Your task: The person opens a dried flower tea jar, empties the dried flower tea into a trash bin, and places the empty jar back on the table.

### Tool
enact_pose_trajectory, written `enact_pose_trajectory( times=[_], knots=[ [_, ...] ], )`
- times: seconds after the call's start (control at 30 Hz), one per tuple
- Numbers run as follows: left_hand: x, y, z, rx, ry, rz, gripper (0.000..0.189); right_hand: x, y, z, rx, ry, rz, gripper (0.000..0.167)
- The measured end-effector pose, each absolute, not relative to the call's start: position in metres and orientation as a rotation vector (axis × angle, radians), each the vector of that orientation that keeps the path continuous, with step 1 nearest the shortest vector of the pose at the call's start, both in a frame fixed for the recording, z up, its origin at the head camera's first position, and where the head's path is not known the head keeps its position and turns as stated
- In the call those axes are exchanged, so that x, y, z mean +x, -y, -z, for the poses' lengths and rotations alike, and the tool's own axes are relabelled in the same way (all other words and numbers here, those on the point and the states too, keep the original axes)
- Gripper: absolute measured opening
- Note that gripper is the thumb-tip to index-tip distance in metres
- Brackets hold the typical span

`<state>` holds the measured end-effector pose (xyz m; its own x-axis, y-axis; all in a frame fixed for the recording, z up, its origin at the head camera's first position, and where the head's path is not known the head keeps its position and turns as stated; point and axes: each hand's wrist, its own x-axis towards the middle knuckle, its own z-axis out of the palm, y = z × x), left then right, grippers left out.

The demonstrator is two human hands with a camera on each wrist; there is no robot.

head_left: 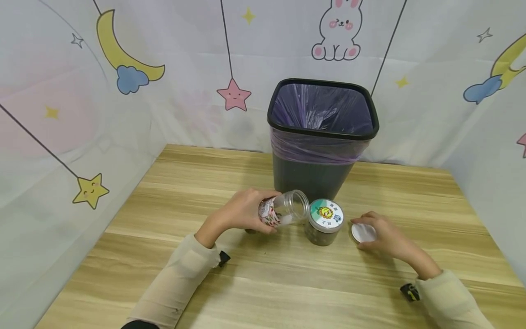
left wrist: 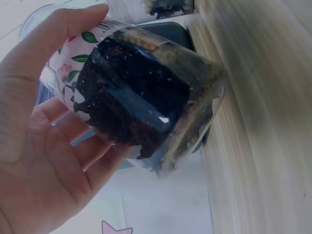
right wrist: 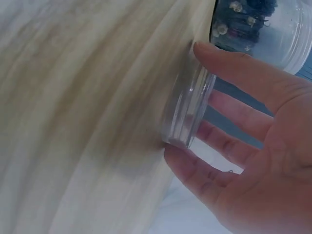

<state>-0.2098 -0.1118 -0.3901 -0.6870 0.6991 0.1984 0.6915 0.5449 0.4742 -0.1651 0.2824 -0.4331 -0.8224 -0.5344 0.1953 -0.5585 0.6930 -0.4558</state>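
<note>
My left hand (head_left: 246, 211) grips a clear plastic jar (head_left: 291, 209) with a flowered label, tilted with its uncapped mouth to the right. In the left wrist view, pale crumbs cling inside the jar (left wrist: 192, 114) near its base, and its wall looks dark. My right hand (head_left: 383, 237) spans a round clear lid (head_left: 363, 233) on the table, thumb and fingertips at opposite edges of its rim. The right wrist view shows that lid (right wrist: 187, 107) side-on against the wood. Between the hands stands a second jar (head_left: 322, 237), closed by a lid with a sunflower sticker (head_left: 326, 214).
A black bin (head_left: 312, 176) lined with a purple bag stands behind the jars. The wooden table (head_left: 263, 292) runs back to a patterned cloth (head_left: 197, 55), which also hangs at both sides.
</note>
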Motion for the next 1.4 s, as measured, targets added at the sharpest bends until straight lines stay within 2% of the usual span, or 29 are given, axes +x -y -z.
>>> enact_pose_trajectory(
  times=[0.33,0.57,0.73,1.07,1.4],
  knots=[
    [-0.211,0.118,0.387,1.129,-2.819,-0.824,0.078,-0.16,-0.284,0.434,0.89,2.855,-0.693,0.057],
    [-0.211,0.122,0.386,1.049,-2.826,-0.866,0.081,-0.156,-0.285,0.431,0.85,2.905,-0.712,0.067],
    [-0.211,0.126,0.383,1.004,-2.824,-0.915,0.08,-0.157,-0.286,0.425,0.841,2.955,-0.751,0.063],
    [-0.215,0.138,0.374,0.997,-2.851,-0.989,0.078,-0.172,-0.284,0.386,0.657,2.911,-0.936,0.043],
    [-0.219,0.157,0.37,0.892,-2.9,-1.067,0.076,-0.194,-0.26,0.343,0.358,2.573,-1.198,0.05]
  ],
)
